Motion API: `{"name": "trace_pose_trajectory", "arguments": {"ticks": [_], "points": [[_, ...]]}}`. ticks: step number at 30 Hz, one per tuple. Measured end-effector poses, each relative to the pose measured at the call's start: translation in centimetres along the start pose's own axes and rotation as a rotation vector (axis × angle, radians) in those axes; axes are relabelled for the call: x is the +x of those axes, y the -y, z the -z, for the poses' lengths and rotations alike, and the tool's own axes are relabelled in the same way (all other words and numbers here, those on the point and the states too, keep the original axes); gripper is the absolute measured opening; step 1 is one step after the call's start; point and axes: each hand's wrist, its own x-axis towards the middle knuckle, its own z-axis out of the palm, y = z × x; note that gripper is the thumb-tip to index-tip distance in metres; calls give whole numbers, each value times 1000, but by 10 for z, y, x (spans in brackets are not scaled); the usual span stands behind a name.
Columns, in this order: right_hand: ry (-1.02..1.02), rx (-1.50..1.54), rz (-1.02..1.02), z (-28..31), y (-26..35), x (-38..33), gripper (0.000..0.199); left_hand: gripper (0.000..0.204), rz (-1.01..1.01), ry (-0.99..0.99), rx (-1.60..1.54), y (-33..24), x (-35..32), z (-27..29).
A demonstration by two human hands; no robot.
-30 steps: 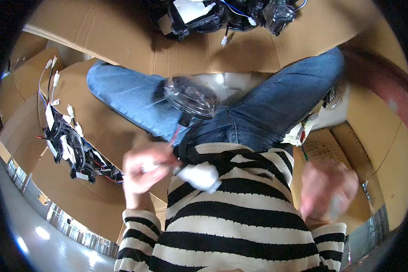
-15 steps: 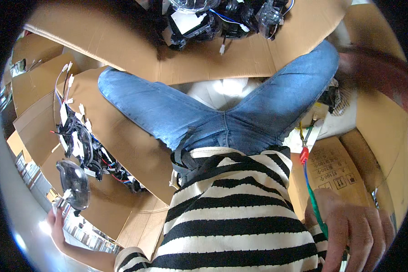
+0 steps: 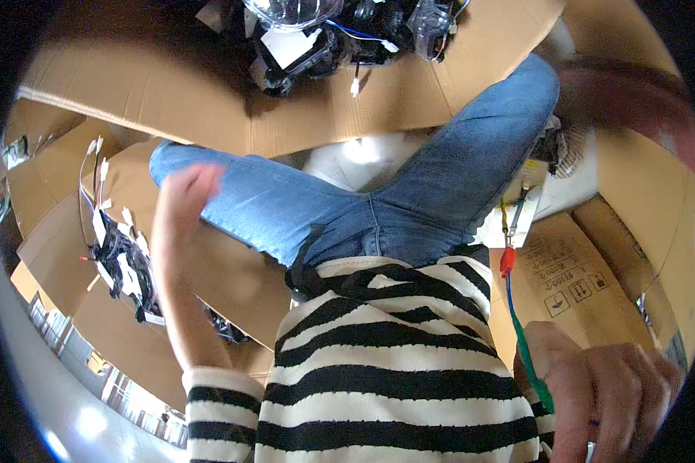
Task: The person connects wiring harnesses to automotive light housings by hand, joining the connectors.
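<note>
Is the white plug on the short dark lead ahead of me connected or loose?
Loose: only bare cardboard shows beyond the free end of the white plug, with nothing joined to it.

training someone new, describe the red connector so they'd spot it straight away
Find the blue denim jeans; right of the lap lies a brown printed cardboard box. By its left edge, above the right hand, is the small red connector: its colour sets it apart from the yellow wire above and blue wire below.
</note>
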Motion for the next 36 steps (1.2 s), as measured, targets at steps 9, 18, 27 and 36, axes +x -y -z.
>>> {"name": "trace_pose_trajectory", "arguments": {"ticks": [9, 18, 27, 36], "points": [[473, 688, 114, -32, -37, 70, 29, 31, 493, -181, -993, 69, 224, -79], [605, 485, 85, -44, -50, 104, 18, 11, 634, -64, -1517, 95, 296, -113], [528, 121, 42, -30, -76, 114, 18, 12, 305, -507, -1410, 76, 212, -97], [719, -84, -19, 6, -111, 124, 27, 12, -36, -940, -942, 15, 101, -82]]}}
